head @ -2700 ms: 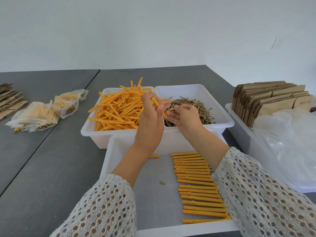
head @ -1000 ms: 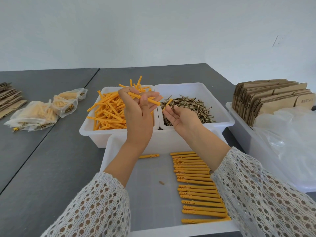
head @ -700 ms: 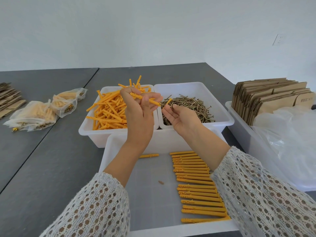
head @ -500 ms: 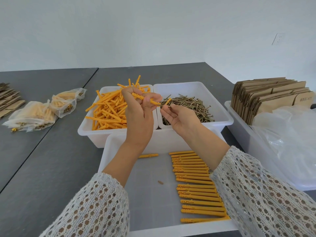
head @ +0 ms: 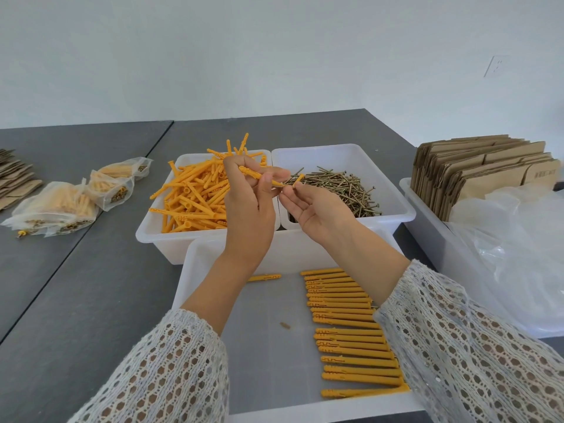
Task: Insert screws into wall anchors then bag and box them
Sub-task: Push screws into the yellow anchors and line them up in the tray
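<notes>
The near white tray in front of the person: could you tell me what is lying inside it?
Inside the near tray: a row of orange anchors, one stray anchor and a small brown bit. The forearms and sleeves cover part of its floor.

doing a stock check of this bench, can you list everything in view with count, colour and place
loose plastic wall anchors: a heap, orange, back left white bin
metal screws: a heap, brassy, back right white bin
row of laid-out anchors: about seventeen, orange, right side of near white tray
single stray anchor: one, orange, same tray, far edge beside the left forearm
filled clear bags: at least three, holding pale anchors and screws, grey table at left
flat cardboard boxes: a stack, brown, standing in right white bin
clear plastic sheeting: a pile, in front of those boxes
flat cardboard pieces: a few, brown, far left edge
left hand: holds several orange anchors
right hand: pinches one anchor's end
</notes>
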The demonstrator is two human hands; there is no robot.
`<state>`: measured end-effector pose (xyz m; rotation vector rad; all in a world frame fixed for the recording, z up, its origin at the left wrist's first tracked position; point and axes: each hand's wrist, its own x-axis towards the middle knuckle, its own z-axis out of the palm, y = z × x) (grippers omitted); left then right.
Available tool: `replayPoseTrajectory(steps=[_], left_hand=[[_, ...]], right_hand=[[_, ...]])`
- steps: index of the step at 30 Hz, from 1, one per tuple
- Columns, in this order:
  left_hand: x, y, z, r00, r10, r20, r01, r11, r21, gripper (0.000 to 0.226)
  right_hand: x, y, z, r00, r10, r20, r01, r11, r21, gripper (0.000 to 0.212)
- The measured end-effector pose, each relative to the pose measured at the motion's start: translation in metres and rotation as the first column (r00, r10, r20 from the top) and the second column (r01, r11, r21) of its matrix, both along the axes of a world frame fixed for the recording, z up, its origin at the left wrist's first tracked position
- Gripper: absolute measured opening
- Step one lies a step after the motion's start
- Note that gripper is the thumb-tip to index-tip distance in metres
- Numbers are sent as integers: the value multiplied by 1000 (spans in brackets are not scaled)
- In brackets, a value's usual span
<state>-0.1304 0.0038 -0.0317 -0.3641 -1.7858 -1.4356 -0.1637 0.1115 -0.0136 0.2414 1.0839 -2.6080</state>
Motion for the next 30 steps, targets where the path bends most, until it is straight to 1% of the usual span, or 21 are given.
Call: replayPoseTrajectory(steps=[5, 7, 15, 21, 23, 27, 30], left_hand=[[1, 0, 2, 1000, 5, -31, -4, 1000, 28, 7], [1, -1, 3, 999, 0, -35, 2, 999, 46, 8], [2, 2, 2, 999, -9, -42, 10, 1000, 24, 7], [1, -1, 3, 998, -8, -58, 10, 999, 45, 7], [1, 0, 3, 998, -14, -57, 17, 999, 37, 7], [3, 3, 1, 998, -30, -57, 30, 999, 9, 10], [2, 3, 1, 998, -37, -51, 37, 999, -3, 7]], right_hand=[[-9, 10, -1, 984, -167, 62, 167, 986, 11, 16], [-12, 13, -2, 978, -198, 66, 196, 980, 31, 15], [-7, 2, -5, 989, -134, 56, 132, 991, 34, 15], [-13, 10, -5, 973, -217, 84, 211, 975, 68, 14], [-14, 11, -5, 971, -222, 87, 216, 974, 68, 14], [-9, 5, -6, 984, -163, 73, 160, 986, 49, 17], [-7, 3, -6, 987, -136, 80, 133, 990, 38, 15]])
